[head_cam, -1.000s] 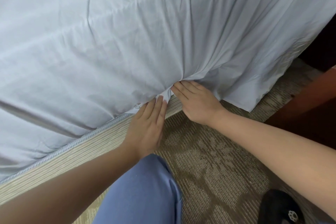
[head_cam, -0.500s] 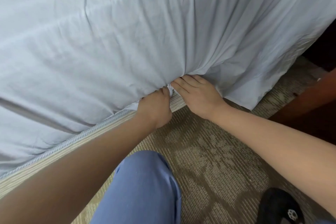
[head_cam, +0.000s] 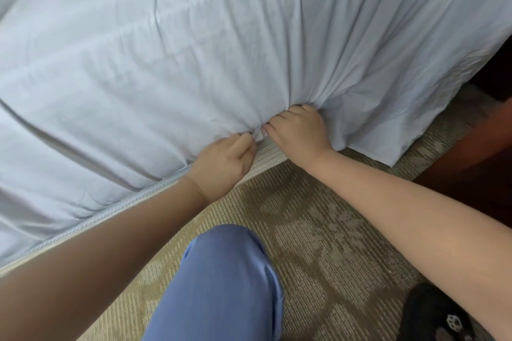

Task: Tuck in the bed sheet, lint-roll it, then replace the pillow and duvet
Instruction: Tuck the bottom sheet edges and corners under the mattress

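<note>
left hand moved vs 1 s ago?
Yes. The left hand went from flat, fingers extended, to curled, fingertips pushing the bed sheet in above the striped bed base; it stayed beside the right hand.

Two hands, the left hand [head_cam: 225,159] and right hand [head_cam: 300,130], one bed sheet [head_cam: 166,58], one blue-trousered knee [head_cam: 221,279], one black shoe [head_cam: 435,315].

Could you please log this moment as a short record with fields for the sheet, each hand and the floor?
sheet: pale blue bed sheet, tucked at left, loose flap hanging at right
left hand: left hand curled, pushing sheet in at the mattress edge
right hand: right hand fingers buried in the sheet fold
floor: patterned carpet
pillow, duvet: not in view
</note>
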Demonstrator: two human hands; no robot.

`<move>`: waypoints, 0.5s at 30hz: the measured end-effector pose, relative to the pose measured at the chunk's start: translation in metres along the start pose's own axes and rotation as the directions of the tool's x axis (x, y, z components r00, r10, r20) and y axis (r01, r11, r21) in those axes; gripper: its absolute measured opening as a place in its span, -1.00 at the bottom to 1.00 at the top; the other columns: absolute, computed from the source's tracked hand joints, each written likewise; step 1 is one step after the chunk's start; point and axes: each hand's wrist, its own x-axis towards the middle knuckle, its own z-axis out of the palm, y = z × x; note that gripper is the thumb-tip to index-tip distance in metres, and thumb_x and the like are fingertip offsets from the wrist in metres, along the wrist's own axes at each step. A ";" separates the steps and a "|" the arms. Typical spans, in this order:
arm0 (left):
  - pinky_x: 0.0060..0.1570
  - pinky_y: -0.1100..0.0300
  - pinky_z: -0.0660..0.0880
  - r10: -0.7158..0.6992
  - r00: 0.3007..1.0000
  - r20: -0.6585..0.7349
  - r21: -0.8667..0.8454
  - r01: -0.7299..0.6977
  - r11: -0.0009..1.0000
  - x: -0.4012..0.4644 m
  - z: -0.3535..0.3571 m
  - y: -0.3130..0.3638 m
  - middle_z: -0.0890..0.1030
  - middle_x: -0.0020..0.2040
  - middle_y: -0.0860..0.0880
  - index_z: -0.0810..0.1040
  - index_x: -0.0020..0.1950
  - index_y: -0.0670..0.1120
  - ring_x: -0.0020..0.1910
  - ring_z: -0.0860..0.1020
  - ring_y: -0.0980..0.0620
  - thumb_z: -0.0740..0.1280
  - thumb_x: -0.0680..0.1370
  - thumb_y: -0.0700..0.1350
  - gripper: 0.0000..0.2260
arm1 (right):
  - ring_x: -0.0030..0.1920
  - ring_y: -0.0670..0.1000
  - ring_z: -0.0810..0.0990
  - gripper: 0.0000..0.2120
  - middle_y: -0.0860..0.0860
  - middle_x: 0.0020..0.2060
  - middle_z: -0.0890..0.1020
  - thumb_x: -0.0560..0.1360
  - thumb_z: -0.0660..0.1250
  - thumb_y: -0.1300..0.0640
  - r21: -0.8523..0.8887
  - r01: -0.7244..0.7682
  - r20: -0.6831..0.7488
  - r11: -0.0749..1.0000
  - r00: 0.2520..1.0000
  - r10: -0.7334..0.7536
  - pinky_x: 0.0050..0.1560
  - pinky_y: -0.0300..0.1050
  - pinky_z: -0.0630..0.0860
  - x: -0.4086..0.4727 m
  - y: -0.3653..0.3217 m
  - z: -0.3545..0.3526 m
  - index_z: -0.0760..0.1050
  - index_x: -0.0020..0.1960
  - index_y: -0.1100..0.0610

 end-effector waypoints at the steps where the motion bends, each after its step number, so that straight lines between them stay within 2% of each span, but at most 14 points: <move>1: -0.49 0.08 0.34 0.015 1.000 0.002 -0.002 -0.015 1.000 -0.004 0.002 0.002 0.45 -0.34 -0.11 0.28 -0.13 -0.11 -0.45 0.43 -0.10 0.17 0.57 -0.16 -0.90 | -0.43 0.07 0.56 -0.77 0.03 -0.49 0.57 0.40 0.32 0.13 0.016 -0.006 0.014 1.000 1.000 0.005 -0.35 -0.15 0.41 0.000 -0.003 0.000 0.54 -0.42 0.12; 4: -0.41 0.12 0.39 0.014 0.999 0.044 -0.054 -0.012 0.998 -0.017 0.004 0.009 0.38 -0.22 0.00 0.31 -0.07 -0.11 -0.34 0.38 0.02 0.14 0.59 -0.15 -0.94 | -0.43 0.10 0.56 -0.86 0.07 -0.44 0.56 0.25 0.47 0.33 0.106 0.043 0.055 0.993 0.997 -0.049 -0.45 -0.15 0.43 -0.008 -0.004 -0.002 0.53 -0.36 0.17; 6: -0.28 0.04 0.49 0.024 0.995 0.102 -0.076 -0.016 0.997 -0.028 0.005 0.006 0.42 -0.14 -0.03 0.36 0.02 -0.12 -0.25 0.45 0.00 0.08 0.65 -0.12 -0.88 | -0.36 0.13 0.59 -0.92 0.12 -0.32 0.59 0.31 0.37 0.36 0.174 0.110 0.080 0.978 0.989 -0.126 -0.42 -0.10 0.50 -0.013 0.001 -0.004 0.57 -0.24 0.23; 8: 0.03 -0.01 0.54 0.072 0.976 0.205 0.002 -0.074 0.997 -0.041 0.006 -0.001 0.50 0.06 -0.17 0.44 0.20 -0.25 -0.03 0.53 -0.11 0.04 0.67 -0.15 -0.74 | -0.23 0.15 0.63 -0.77 0.15 -0.15 0.63 0.40 0.20 0.29 0.214 0.199 0.114 0.956 0.967 -0.227 -0.31 -0.04 0.58 -0.018 0.006 -0.007 0.60 -0.07 0.27; 9: 0.17 -0.03 0.48 0.093 0.959 0.269 0.063 -0.114 0.991 -0.047 0.008 -0.008 0.50 0.17 -0.25 0.45 0.26 -0.32 0.11 0.53 -0.20 0.08 0.63 -0.17 -0.68 | -0.15 0.15 0.64 -0.71 0.15 -0.08 0.64 0.42 0.15 0.26 0.215 0.251 0.146 0.944 0.947 -0.285 -0.23 -0.04 0.60 -0.021 0.009 -0.009 0.61 0.00 0.27; 10: 0.22 -0.06 0.45 0.088 0.932 0.353 0.138 -0.145 0.980 -0.049 0.008 -0.012 0.49 0.25 -0.31 0.45 0.29 -0.38 0.20 0.51 -0.26 0.12 0.58 -0.14 -0.61 | -0.07 0.15 0.65 -0.67 0.15 -0.02 0.64 0.44 0.13 0.25 0.209 0.308 0.174 0.928 0.922 -0.345 -0.13 -0.04 0.61 -0.023 0.012 -0.010 0.60 0.06 0.28; 12: 0.25 -0.15 0.43 0.001 0.885 0.466 0.213 -0.114 0.970 -0.048 0.006 -0.012 0.46 0.30 -0.35 0.40 0.33 -0.40 0.28 0.47 -0.29 0.13 0.52 -0.06 -0.49 | 0.06 0.15 0.63 -0.63 0.17 0.07 0.63 0.46 0.12 0.26 0.193 0.411 0.207 0.891 0.871 -0.446 0.05 0.00 0.57 -0.029 0.015 -0.008 0.57 0.15 0.30; 15: 0.24 -0.17 0.44 -0.063 0.864 0.500 0.197 -0.043 0.980 -0.042 0.007 -0.003 0.43 0.33 -0.35 0.24 0.41 -0.37 0.31 0.44 -0.29 0.11 0.51 -0.05 -0.44 | 0.16 0.14 0.59 -0.56 0.17 0.17 0.60 0.45 0.08 0.26 0.184 0.377 0.285 0.908 0.863 -0.416 0.19 0.02 0.49 -0.030 0.014 -0.003 0.51 0.26 0.30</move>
